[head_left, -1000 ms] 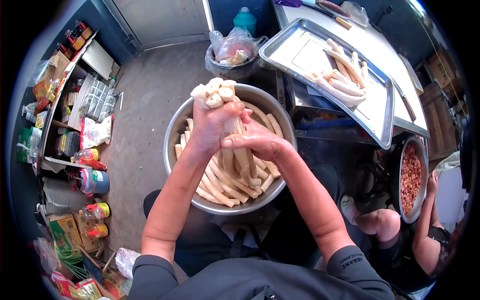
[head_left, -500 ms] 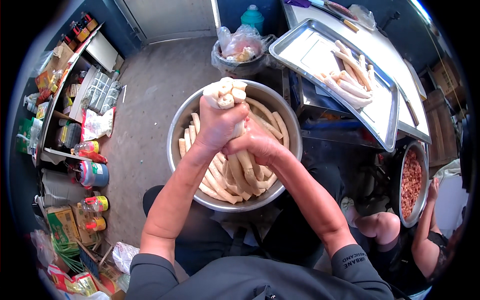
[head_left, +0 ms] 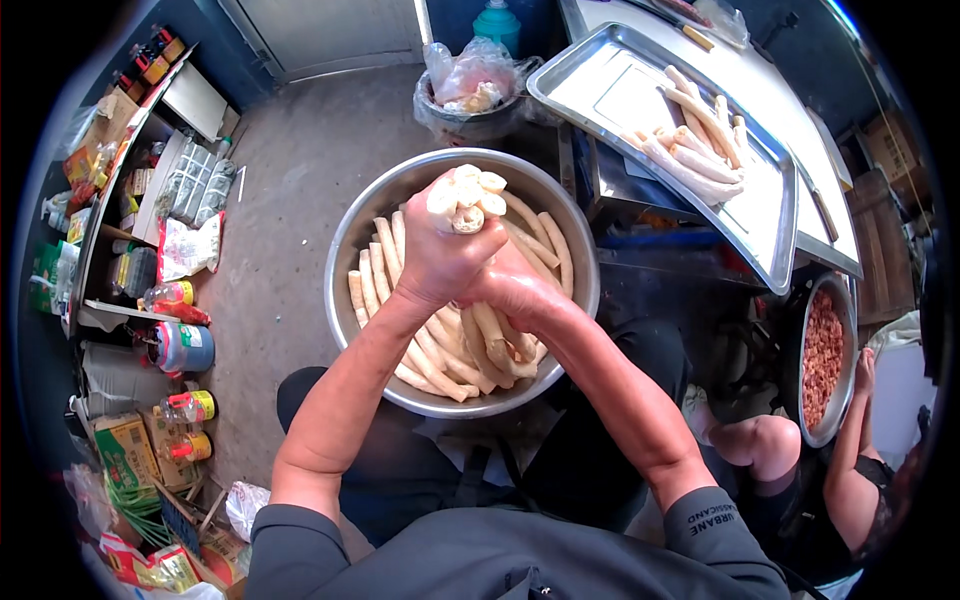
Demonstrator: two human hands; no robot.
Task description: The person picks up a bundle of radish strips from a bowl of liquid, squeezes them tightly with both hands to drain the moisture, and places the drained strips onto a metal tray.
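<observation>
A large metal basin point(head_left: 337, 268) stands between my knees, holding many long, pale tube-shaped pieces point(head_left: 440, 360) whose exact kind I cannot tell. Over its middle, both my hands are closed round a bundle of these pale tubes point(head_left: 468, 200). My left hand point(head_left: 437, 262) grips the upper part, with several round cut ends poking out above the fist. Just below and against it, my right hand point(head_left: 515, 285) wraps the same bundle. The tubes' lower lengths hang bent down into the basin, partly hidden by my wrists.
At the upper right a metal tray point(head_left: 600, 110) with more pale tubes rests on a white table point(head_left: 800, 130), near a knife point(head_left: 822, 205). A bagged bin point(head_left: 465, 122) stands beyond the basin. Shelves point(head_left: 150, 130) with bottles line the left. Another person's arm point(head_left: 850, 420) is beside a pan of reddish chopped filling point(head_left: 825, 355).
My fists, still gripping the bundle, have turned slightly and sit closer together. The hanging tubes show less below them. The whole view has shifted a little.
</observation>
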